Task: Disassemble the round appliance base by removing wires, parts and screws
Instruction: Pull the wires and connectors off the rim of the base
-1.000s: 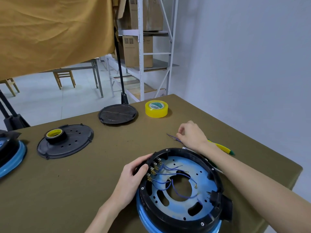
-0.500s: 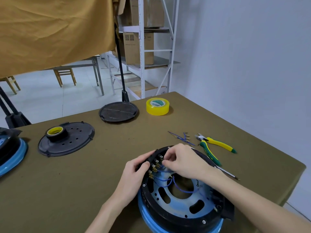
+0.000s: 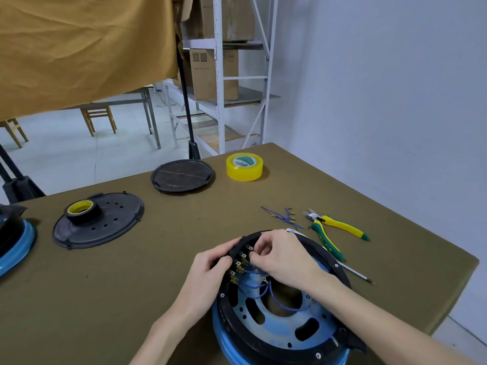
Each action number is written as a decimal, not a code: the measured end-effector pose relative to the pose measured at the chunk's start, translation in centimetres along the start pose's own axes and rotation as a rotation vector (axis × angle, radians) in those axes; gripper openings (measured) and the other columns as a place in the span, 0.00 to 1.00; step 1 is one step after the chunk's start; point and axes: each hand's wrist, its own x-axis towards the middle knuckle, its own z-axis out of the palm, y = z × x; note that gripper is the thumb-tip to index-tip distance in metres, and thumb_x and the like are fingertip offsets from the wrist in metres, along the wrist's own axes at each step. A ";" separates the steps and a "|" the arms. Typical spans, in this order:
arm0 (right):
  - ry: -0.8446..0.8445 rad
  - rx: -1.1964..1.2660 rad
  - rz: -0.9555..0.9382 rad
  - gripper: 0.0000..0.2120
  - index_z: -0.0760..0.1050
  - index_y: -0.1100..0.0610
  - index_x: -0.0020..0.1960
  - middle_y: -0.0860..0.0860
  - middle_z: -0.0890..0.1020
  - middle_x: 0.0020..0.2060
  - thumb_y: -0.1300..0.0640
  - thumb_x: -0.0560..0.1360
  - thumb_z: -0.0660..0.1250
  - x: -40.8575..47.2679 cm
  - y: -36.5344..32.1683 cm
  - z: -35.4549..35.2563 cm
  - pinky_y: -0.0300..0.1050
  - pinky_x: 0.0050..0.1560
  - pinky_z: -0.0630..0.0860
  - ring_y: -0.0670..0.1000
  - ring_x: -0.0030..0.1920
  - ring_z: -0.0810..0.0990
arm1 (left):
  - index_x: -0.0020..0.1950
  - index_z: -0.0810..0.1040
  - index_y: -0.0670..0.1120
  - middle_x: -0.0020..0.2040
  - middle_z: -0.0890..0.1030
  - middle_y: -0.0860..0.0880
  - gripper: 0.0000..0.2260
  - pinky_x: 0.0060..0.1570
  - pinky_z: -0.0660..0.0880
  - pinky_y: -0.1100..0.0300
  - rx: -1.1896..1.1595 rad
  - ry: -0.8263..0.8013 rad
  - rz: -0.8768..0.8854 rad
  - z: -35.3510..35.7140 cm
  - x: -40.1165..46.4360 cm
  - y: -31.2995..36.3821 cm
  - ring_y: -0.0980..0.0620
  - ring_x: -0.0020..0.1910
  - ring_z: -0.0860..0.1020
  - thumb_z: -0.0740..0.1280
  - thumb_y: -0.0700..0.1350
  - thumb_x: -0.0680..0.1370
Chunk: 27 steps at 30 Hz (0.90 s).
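1. The right hand (image 3: 283, 259) is now being worked at the row of brass terminals (image 3: 241, 264) on the inner rim of the round appliance base (image 3: 279, 306); a second ago it was out on the table beside the pulled wires (image 3: 283, 217). Its fingertips are curled in a pinch at a terminal, apparently on a blue wire (image 3: 257, 285) end, though the contact itself is being hidden by the fingers.
2. The base is being steadied by the left hand (image 3: 208, 275), whose fingers are gripped over the black rim, as before.
3. The base is being kept at the near edge of the table (image 3: 158, 259), rim up.
4. By this reading, one wire is already being counted as removed and the next is being started; several blue leads are still being left connected.
5. The cutters (image 3: 334, 230) and screwdriver (image 3: 355, 273) are being left untouched just beyond the base.
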 end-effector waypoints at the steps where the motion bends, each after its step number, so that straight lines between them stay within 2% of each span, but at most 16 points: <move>1: 0.016 -0.010 -0.006 0.06 0.79 0.50 0.36 0.46 0.84 0.30 0.48 0.68 0.70 0.0 0.0 0.1 0.46 0.38 0.80 0.46 0.32 0.82 | 0.65 0.83 0.58 0.62 0.85 0.62 0.24 0.59 0.74 0.73 0.002 -0.001 -0.005 0.0 0.0 0.1 0.64 0.64 0.80 0.60 0.33 0.83; 5: 0.033 -0.023 -0.042 0.05 0.79 0.50 0.36 0.45 0.83 0.28 0.49 0.68 0.69 0.1 0.1 0.1 0.41 0.34 0.76 0.42 0.28 0.78 | 0.67 0.82 0.57 0.61 0.85 0.64 0.20 0.59 0.75 0.71 0.014 0.016 0.010 0.2 -0.4 0.3 0.65 0.63 0.80 0.65 0.35 0.83; 11: 0.069 -0.119 -0.164 0.06 0.79 0.50 0.34 0.43 0.81 0.27 0.51 0.69 0.69 0.1 0.2 0.0 0.44 0.36 0.78 0.45 0.31 0.79 | 0.70 0.81 0.54 0.63 0.84 0.60 0.19 0.66 0.75 0.62 0.009 0.012 0.011 0.2 -0.4 0.3 0.61 0.65 0.80 0.64 0.35 0.84; 16: 0.050 -0.030 -0.157 0.07 0.81 0.51 0.35 0.46 0.82 0.28 0.53 0.72 0.70 0.1 0.7 -0.1 0.37 0.32 0.71 0.45 0.30 0.78 | 0.68 0.82 0.56 0.63 0.85 0.60 0.20 0.67 0.74 0.58 0.009 0.006 0.019 0.1 -0.3 0.1 0.59 0.66 0.80 0.64 0.35 0.84; 21: 0.058 -0.025 -0.107 0.06 0.82 0.50 0.36 0.44 0.83 0.29 0.51 0.71 0.71 0.0 0.4 0.0 0.41 0.33 0.76 0.44 0.29 0.79 | 0.66 0.84 0.57 0.62 0.85 0.58 0.20 0.66 0.75 0.56 0.001 0.008 0.033 0.1 -0.2 -0.2 0.58 0.64 0.81 0.64 0.34 0.83; 27: 0.087 -0.090 -0.118 0.06 0.82 0.49 0.36 0.43 0.81 0.27 0.48 0.70 0.72 -0.1 0.1 -0.2 0.39 0.32 0.72 0.43 0.28 0.77 | 0.67 0.83 0.55 0.62 0.85 0.57 0.20 0.67 0.75 0.53 -0.012 0.013 0.020 0.2 -0.2 -0.2 0.56 0.65 0.81 0.64 0.34 0.83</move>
